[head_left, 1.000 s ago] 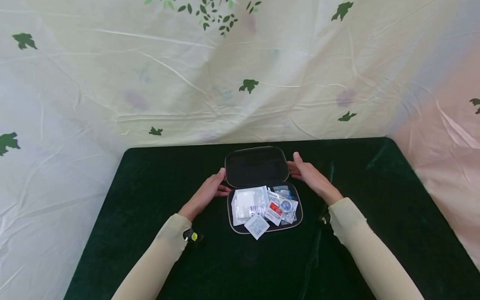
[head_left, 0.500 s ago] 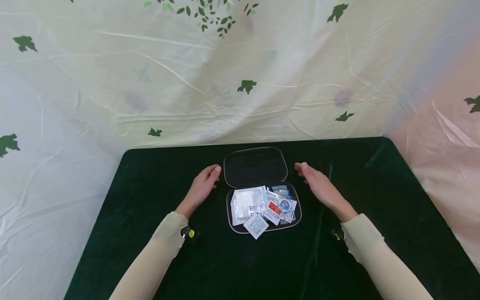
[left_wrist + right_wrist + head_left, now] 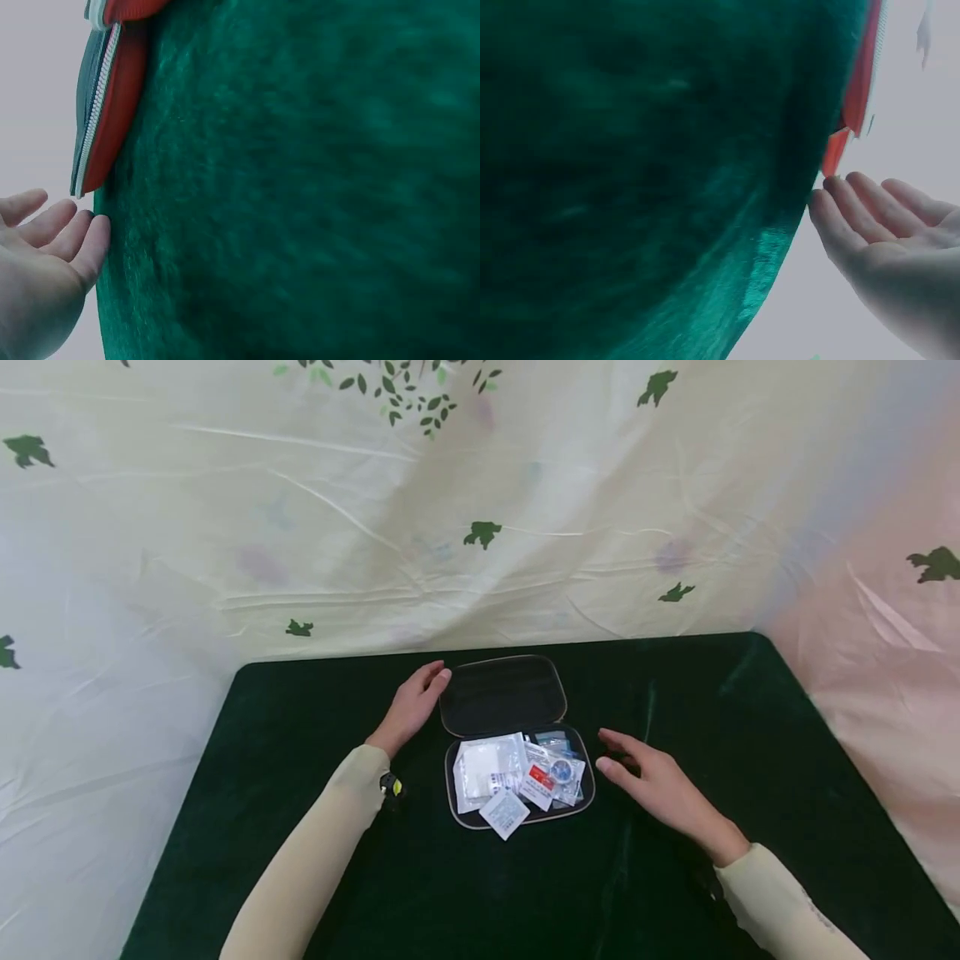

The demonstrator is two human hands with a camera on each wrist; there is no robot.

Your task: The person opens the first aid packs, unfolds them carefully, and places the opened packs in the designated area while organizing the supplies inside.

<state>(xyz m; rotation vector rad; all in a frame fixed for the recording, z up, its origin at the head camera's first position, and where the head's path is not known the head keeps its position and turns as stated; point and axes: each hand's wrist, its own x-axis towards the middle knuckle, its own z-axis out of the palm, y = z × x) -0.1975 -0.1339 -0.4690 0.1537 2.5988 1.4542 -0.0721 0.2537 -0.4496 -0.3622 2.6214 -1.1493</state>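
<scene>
A zippered case [image 3: 502, 697] lies unfolded on the table, its black lid laid back and its base full of sealed packets. Its red outside [image 3: 120, 112] and light zip show in the left wrist view. Inside are a white packet [image 3: 472, 768], a red-and-white sachet [image 3: 537, 787], a round bluish item [image 3: 562, 770] in clear wrap, and a white square sachet [image 3: 505, 814] hanging over the front rim. My left hand [image 3: 408, 708] is at the lid's left edge, fingers relaxed. Off the base's right side, my right hand [image 3: 667, 787] holds nothing, thumb and fingers apart.
A dark green velvet cloth [image 3: 300, 710] covers the table. Behind it hangs a pale curtain [image 3: 360, 543] with green leaf and bird prints, reaching round both sides. Dark bands [image 3: 392, 787] with a yellow-green mark sit at the wrists.
My right hand has drawn away from the lid's edge, towards me and to the right. My left hand has moved up along the lid's left side. The case keeps its place.
</scene>
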